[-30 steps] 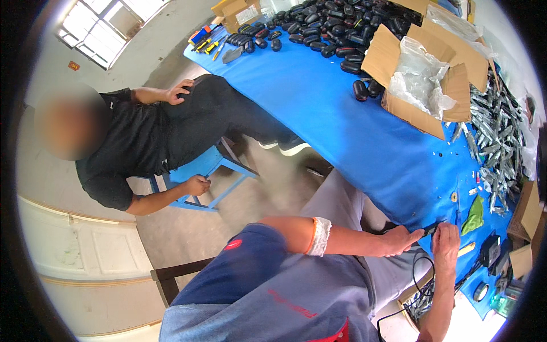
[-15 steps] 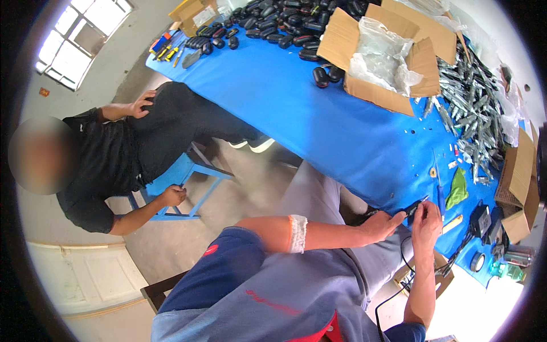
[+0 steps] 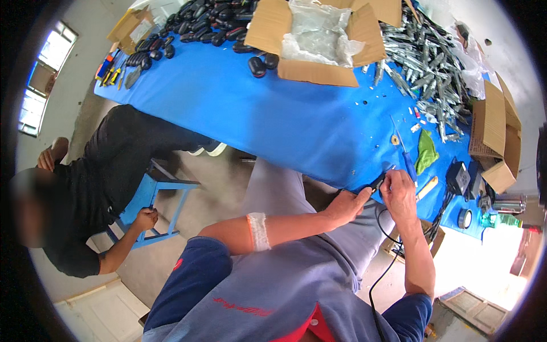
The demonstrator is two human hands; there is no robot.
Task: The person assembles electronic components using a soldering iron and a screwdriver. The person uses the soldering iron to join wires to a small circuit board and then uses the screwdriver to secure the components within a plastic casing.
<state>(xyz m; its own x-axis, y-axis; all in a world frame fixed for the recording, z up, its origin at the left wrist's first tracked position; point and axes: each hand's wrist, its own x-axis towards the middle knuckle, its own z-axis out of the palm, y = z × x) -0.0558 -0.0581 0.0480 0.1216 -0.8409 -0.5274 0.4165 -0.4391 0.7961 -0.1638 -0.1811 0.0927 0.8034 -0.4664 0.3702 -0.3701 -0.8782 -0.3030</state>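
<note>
Currently, the left hand (image 3: 348, 208) is clamping a small black piece (image 3: 376, 183) between thumb and fingers, and the piece is sitting to the near left of the green cloth (image 3: 426, 153), by the edge of the blue-covered table (image 3: 228, 102). The right hand (image 3: 400, 196) is meeting the piece on the near side of the green cloth, its fingers bunching together; I cannot tell what they are gripping, since the knuckles are covering the spot. A thin black cable (image 3: 371, 293) is hanging in a loop below the hands, nearer the person than the green cloth. Just left of the green cloth, a blue-handled screwdriver (image 3: 409, 162) is lying with its shaft pointing away, and a pale yellow strip (image 3: 427, 188) is resting on the near side. Beyond the green cloth, a heap of grey metal parts (image 3: 439, 74) is spreading; to its far left, an open cardboard box (image 3: 318, 74) is standing, and dark oval cases (image 3: 211, 25) are crowding farther left. Well left of the green cloth, a person in black clothes (image 3: 74, 228) is sitting on a blue stool (image 3: 142, 196).
</note>
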